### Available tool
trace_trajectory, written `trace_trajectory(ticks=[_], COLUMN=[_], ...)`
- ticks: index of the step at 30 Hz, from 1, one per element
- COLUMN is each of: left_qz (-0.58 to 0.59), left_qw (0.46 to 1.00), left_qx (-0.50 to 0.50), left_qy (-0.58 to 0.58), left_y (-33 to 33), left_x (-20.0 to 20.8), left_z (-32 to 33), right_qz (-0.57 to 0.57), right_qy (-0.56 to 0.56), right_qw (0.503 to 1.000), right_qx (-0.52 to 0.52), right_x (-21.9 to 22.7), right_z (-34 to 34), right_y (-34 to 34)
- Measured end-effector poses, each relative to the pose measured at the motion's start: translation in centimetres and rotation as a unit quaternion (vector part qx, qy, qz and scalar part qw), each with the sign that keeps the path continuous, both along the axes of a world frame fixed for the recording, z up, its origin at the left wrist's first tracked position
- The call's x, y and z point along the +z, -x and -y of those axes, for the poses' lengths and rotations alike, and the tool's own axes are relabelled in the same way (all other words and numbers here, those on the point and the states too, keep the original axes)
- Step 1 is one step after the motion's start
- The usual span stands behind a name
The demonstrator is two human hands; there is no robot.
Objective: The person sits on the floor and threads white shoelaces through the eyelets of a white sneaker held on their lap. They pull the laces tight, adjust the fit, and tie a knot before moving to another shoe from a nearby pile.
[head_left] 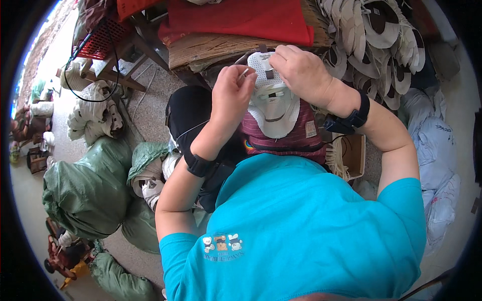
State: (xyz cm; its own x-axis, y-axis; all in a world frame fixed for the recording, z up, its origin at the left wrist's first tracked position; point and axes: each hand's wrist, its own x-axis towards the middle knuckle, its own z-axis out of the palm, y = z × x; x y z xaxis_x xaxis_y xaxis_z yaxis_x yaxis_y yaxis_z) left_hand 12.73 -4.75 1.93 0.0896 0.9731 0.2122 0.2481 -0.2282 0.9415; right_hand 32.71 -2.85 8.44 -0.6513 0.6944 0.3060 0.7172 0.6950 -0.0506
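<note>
A white mesh shoe upper (273, 108) with a grey tab lies on a dark red striped cloth (288, 138) over my lap. My right hand (300, 70) presses down on the top of the upper, fingers curled over its upper edge. My left hand (232, 93) is pinched on a thin needle-like tool (244, 74) at the upper's left edge, and a thin white thread (190, 131) trails down from that hand. Both wrists wear black bands. My turquoise shirt fills the lower part of the view.
A worn wooden bench (211, 47) with red fabric (241, 17) stands just beyond. Stacks of white and brown shoe uppers (371, 40) pile at the right, green sacks (90, 185) at the left, a red crate (100, 40) at the back left, and a small cardboard box (354, 155) by my right knee.
</note>
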Motion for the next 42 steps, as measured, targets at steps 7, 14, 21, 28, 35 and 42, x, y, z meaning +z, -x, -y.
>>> trace_trajectory(ticks=[7, 14, 21, 28, 35, 42], left_qz=[-0.118, -0.171, -0.199, -0.197, -0.183, -0.187], left_qw=[0.993, 0.985, 0.98, 0.98, 0.983, 0.982], left_qx=[0.0, 0.0, -0.001, -0.002, 0.008, -0.022], left_qy=[-0.007, -0.002, 0.014, 0.011, 0.01, 0.005], left_y=[-0.7, -0.9, -1.1, -1.2, -1.2, -1.0], left_x=[0.4, 0.9, 1.5, 0.8, 0.8, 1.2], left_z=[0.3, 0.3, 0.3, 0.0, 0.0, -0.5], right_qz=[0.049, -0.038, -0.028, -0.084, -0.203, -0.305], right_qy=[-0.015, 0.129, 0.124, 0.178, 0.214, 0.302], right_qw=[0.998, 0.989, 0.985, 0.977, 0.947, 0.892], right_qx=[-0.036, -0.064, -0.12, -0.086, -0.126, -0.14], right_x=[-0.9, -1.5, -2.3, -2.1, -2.7, -2.7], right_z=[0.1, -0.3, 0.1, -0.6, -0.2, -0.3], right_y=[-0.1, -0.5, 0.0, -0.1, 0.3, 0.1])
